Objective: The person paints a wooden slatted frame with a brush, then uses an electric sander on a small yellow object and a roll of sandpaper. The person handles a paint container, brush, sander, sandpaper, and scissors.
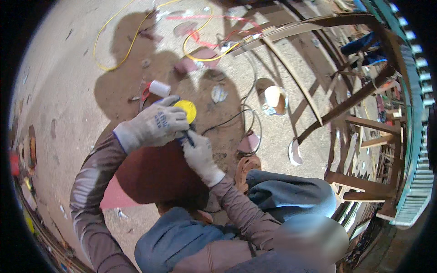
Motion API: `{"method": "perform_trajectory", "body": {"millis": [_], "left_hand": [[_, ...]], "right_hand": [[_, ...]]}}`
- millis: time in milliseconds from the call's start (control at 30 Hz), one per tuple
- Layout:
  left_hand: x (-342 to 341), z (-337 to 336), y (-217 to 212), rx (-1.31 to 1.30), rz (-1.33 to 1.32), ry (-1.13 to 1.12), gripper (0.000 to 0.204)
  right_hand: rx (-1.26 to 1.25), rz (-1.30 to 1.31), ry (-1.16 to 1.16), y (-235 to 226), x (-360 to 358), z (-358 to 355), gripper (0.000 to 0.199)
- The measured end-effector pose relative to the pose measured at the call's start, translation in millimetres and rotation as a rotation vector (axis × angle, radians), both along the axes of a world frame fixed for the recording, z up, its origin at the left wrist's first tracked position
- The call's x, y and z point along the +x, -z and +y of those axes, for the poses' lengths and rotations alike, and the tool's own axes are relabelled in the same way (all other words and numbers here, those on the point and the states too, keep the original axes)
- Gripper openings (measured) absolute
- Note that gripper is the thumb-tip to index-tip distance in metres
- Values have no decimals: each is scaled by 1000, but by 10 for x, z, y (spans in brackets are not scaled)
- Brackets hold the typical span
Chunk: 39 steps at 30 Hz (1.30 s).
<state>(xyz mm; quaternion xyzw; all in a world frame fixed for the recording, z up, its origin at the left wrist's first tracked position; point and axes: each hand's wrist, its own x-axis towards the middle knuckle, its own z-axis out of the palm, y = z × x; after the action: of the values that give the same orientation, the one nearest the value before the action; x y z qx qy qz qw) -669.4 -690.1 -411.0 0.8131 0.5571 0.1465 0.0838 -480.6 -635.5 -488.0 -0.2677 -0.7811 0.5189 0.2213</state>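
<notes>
The gloved left hand is closed over a small tool with a yellow disc, above the dark brown wooden panel on the person's lap; the gloved right hand pinches a thin blue piece under it. The tool looks light, rigid and firmly gripped by its body. No container shows contents; a white roll lies beyond on the dirt floor.

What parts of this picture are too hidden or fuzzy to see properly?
- Head view: the tool under the left hand is mostly covered by the glove; only its yellow disc shows.
- What the right hand pinches is too small to tell.
- A blurred patch hides the lower right.
- The dark rim cuts off the edges.
</notes>
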Motion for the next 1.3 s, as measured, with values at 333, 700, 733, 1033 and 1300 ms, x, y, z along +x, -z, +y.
{"method": "perform_trajectory", "body": {"millis": [333, 700, 733, 1033, 1300], "left_hand": [[201, -335, -903, -193, 31, 26, 20], [-68, -1661, -2033, -274, 420, -437, 25], [-139, -2083, -1955, 47, 707, -421, 32], [-301, -2524, -2157, 127, 638, -950, 28], [-65, -2408, -2271, 103, 414, -1110, 31]], "right_hand": [[-143, 286, -190, -496, 170, -417, 15], [129, 550, -557, -1306, -691, -701, 17], [131, 656, -530, -1376, -936, -791, 9], [-75, 434, -1037, -1994, -1696, -959, 20], [-71, 423, -1056, -1904, -1669, -940, 20]]}}
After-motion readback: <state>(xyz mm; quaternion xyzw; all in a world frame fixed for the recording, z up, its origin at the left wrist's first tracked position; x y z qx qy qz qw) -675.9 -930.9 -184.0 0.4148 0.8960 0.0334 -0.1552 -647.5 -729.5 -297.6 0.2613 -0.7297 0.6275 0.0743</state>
